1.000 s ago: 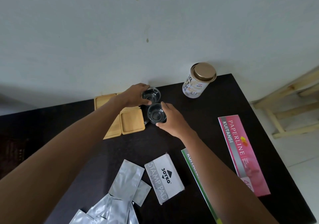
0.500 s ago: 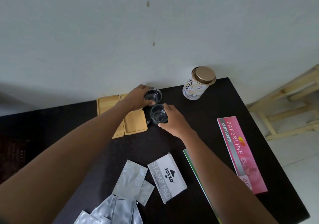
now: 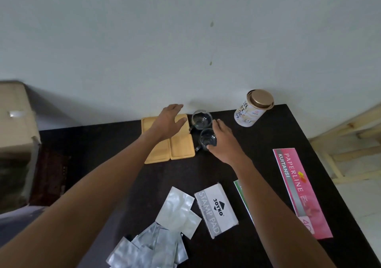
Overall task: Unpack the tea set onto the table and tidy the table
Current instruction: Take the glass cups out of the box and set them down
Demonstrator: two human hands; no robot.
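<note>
Two small glass cups with dark handles stand at the back of the black table [image 3: 257, 144]. The far glass cup [image 3: 201, 119] stands free near the wall. My left hand [image 3: 171, 121] hovers open just left of it, over two wooden trays [image 3: 181, 149] lying side by side. My right hand [image 3: 223, 142] curls around the right side of the near glass cup [image 3: 205, 138], thumb at its base. A tea tin [image 3: 251, 111] with a gold lid stands to the right by the wall.
Several silver foil sachets [image 3: 165, 236] lie at the front, beside a grey stamp pad box [image 3: 216, 210]. A green booklet [image 3: 242, 195] and a pink receipt book [image 3: 299, 189] lie to the right. A cardboard box [image 3: 14, 123] sits left; a wooden frame [image 3: 350, 139] stands right.
My left hand has let go of the far glass cup and drawn back left over the trays, fingers spread. Both cups stand where they were, and my right hand stays on the near one.
</note>
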